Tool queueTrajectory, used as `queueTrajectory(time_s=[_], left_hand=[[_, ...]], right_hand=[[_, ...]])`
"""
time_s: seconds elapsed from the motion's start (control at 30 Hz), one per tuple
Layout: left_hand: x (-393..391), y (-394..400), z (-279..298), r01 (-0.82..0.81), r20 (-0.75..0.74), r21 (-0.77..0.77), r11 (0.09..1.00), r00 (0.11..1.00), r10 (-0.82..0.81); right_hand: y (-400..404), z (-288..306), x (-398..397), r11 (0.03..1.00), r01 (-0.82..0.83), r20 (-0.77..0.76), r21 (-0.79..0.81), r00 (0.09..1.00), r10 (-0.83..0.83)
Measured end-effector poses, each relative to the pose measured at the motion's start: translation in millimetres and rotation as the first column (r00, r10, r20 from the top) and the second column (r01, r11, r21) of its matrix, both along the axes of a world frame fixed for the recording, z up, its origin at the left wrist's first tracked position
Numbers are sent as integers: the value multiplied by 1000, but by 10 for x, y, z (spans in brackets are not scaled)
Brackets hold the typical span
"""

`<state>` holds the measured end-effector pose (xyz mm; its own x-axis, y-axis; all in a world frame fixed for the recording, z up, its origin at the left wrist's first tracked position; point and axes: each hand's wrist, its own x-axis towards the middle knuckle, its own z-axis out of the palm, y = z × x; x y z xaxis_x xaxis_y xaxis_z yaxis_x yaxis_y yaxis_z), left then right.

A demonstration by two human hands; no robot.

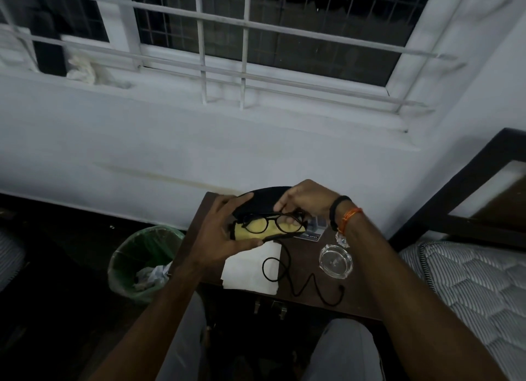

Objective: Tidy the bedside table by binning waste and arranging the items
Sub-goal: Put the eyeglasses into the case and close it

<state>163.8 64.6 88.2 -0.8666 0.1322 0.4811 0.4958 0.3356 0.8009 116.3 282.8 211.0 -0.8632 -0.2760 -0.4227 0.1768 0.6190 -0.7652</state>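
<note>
Above the dark wooden bedside table, my left hand grips an open black glasses case with a yellow lining. My right hand pinches a pair of black round-framed glasses and holds them over the case's opening. On the table lie a white sheet of paper, a black cord, a clear glass ashtray and a small card.
A bin lined with a green bag stands on the floor left of the table, with crumpled waste inside. A mattress and dark headboard are at the right. A white wall and barred window are behind.
</note>
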Motion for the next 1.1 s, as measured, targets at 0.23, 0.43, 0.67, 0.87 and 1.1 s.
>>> queueTrajectory(time_s=[0.23, 0.43, 0.67, 0.87, 1.1], left_hand=[[152, 60, 56, 0, 58, 79, 997, 998, -5], [249, 90, 137, 19, 87, 89, 996, 996, -27], [337, 184, 175, 39, 89, 95, 995, 995, -48], [347, 266, 269, 69, 98, 99, 993, 992, -79], [244, 317, 400, 123, 86, 70, 990, 988, -129]], right_hand=[[-73, -205, 229, 993, 62, -440, 104, 898, -10], [-3, -287, 513, 945, -124, -576, 302, 767, 284], [55, -375, 638, 931, -102, -663, 350, 675, 323], [172, -444, 670, 940, -119, -668, 321, 675, 313], [464, -490, 784, 791, 447, -639, -417, 475, -605]])
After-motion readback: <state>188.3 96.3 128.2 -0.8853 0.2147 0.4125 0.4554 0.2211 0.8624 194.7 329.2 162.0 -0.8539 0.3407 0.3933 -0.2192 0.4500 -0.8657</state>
